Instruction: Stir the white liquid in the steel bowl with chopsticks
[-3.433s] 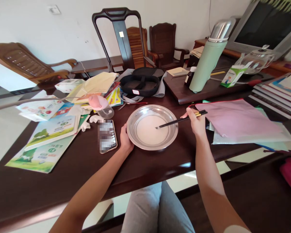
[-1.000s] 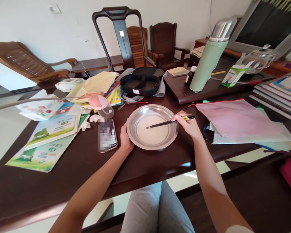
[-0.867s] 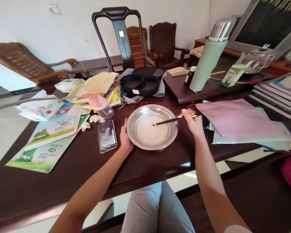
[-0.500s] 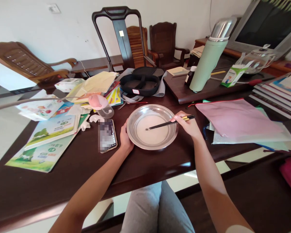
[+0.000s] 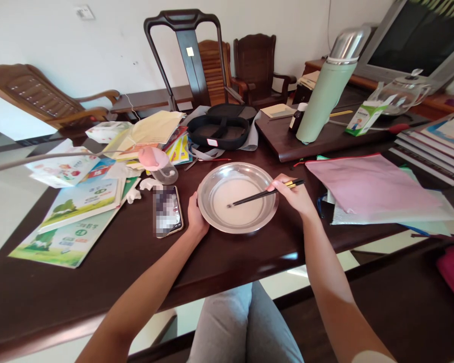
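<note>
A round metal dish (image 5: 209, 189) holding white liquid sits on the dark wooden table (image 5: 219, 257) in front of me. My left hand (image 5: 196, 218) grips the dish's left rim. My right hand (image 5: 294, 195) is closed on a pair of black chopsticks (image 5: 263, 193) with yellow ends. Their tips rest in the white liquid near the middle of the dish.
A phone (image 5: 167, 210) lies just left of the dish, beside a pink-lidded cup (image 5: 157, 164) and scattered booklets (image 5: 79, 201). A pink folder (image 5: 371, 187) lies to the right. Behind stand a black case (image 5: 219, 131), a green thermos (image 5: 325, 91), a glass teapot (image 5: 397, 96) and wooden chairs.
My right hand has swung the chopsticks back and forth across the dish; their tips now sit left of centre in the liquid. My left hand has stayed on the rim.
</note>
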### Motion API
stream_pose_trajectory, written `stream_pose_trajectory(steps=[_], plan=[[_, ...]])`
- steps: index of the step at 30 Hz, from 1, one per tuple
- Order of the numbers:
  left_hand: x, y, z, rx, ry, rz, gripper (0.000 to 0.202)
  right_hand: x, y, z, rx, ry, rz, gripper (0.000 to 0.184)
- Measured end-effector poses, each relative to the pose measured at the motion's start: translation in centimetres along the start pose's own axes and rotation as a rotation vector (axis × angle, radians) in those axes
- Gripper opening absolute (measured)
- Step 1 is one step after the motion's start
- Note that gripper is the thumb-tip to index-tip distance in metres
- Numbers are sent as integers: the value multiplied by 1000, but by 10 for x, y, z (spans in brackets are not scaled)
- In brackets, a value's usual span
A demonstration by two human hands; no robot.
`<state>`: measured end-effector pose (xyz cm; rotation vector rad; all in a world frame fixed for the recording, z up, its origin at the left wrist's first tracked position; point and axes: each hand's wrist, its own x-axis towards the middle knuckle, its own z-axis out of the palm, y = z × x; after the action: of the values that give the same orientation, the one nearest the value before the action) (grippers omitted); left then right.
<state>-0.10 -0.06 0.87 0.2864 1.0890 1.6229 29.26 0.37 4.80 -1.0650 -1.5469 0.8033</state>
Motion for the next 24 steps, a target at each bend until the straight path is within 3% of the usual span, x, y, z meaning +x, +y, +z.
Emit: stream_pose_trajectory(steps=[7,14,16,21,24], plan=[[2,-2,-1,-17,-76,55,35,3,7,-16,-31,296,-9,70],[3,-3,-2,-36,-15,29,34,0,1,-1,5,-25,-1,68],[3,-2,-2,-20,2,18,36,1,3,1,-13,7,-20,69],[3,-2,-4,6,9,6,41,3,7,-12,-30,267,-7,69],[3,-2,-5,12,22,-19,41,3,5,-15,2,249,10,71]])
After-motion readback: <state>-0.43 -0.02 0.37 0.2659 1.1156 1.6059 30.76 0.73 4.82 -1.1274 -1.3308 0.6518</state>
